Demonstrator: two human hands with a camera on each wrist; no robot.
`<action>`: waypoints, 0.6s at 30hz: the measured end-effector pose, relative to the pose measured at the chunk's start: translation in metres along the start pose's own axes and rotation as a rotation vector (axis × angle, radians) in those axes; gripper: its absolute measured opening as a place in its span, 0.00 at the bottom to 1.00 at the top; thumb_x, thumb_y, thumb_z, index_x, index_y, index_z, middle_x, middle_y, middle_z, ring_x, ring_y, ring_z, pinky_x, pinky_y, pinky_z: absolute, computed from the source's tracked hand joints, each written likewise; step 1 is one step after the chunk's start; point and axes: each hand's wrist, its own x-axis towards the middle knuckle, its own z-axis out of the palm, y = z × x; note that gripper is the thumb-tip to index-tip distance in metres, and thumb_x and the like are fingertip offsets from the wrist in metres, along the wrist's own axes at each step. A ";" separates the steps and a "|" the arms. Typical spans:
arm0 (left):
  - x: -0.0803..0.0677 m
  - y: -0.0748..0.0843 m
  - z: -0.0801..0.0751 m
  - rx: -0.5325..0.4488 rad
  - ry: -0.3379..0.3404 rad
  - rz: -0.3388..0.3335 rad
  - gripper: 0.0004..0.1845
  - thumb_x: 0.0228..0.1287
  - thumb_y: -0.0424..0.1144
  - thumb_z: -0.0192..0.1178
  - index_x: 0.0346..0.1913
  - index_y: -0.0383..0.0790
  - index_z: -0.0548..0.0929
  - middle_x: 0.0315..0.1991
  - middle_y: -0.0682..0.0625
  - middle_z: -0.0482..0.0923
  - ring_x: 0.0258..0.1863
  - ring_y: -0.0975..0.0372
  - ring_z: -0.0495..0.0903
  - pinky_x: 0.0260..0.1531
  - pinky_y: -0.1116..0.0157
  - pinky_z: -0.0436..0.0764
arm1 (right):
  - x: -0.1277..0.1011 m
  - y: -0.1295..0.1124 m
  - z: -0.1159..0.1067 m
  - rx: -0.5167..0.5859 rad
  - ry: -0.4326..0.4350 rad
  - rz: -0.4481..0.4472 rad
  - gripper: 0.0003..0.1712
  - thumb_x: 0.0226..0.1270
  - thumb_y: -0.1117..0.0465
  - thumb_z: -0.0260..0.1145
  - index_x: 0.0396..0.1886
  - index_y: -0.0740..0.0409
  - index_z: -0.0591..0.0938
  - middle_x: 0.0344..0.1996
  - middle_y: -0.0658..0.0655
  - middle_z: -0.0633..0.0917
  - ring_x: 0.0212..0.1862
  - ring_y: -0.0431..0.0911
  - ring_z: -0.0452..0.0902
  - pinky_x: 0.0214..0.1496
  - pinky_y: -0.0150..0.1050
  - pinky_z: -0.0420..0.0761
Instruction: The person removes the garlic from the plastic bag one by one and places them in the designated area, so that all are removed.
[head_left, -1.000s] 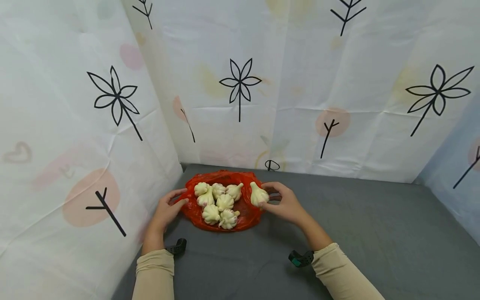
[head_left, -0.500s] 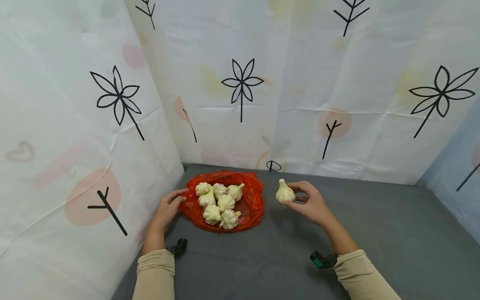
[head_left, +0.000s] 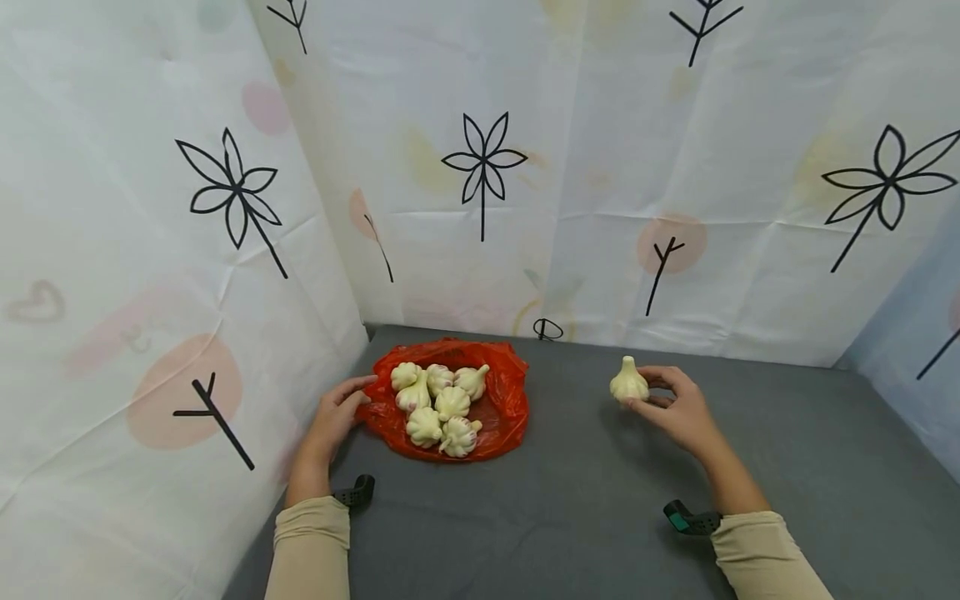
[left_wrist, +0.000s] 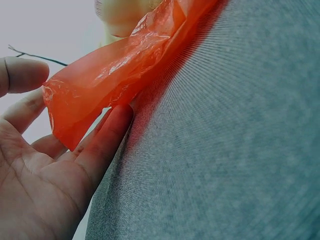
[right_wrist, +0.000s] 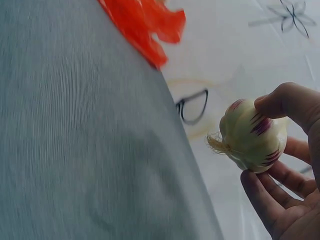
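Observation:
My right hand (head_left: 678,408) pinches a garlic bulb (head_left: 628,382) between thumb and fingers, held above the grey table to the right of the bag, stem up. In the right wrist view this bulb (right_wrist: 255,135) is pale with purple streaks and a tuft of dry roots. A red plastic bag (head_left: 510,408) lies spread at the back left with several garlic bulbs (head_left: 452,403) in it. At its left side my left hand (head_left: 330,425) holds the rim. In the left wrist view the bag's edge (left_wrist: 100,80) sits between thumb and fingers.
A grey cloth-like surface (head_left: 570,500) covers the table. White printed sheets (head_left: 600,167) stand as walls behind it and close along the left. Each wrist carries a black band device (head_left: 693,521).
My right hand has carried the garlic bulb from the bag's right edge out to the right, over the table. My left hand and the bag stay in place.

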 end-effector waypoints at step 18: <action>0.002 -0.004 0.000 0.010 -0.002 0.031 0.22 0.73 0.33 0.46 0.66 0.38 0.74 0.66 0.41 0.70 0.55 0.54 0.74 0.47 0.68 0.78 | -0.014 0.044 -0.045 -0.089 0.070 0.160 0.32 0.61 0.56 0.73 0.60 0.67 0.75 0.55 0.66 0.76 0.46 0.27 0.69 0.39 0.18 0.74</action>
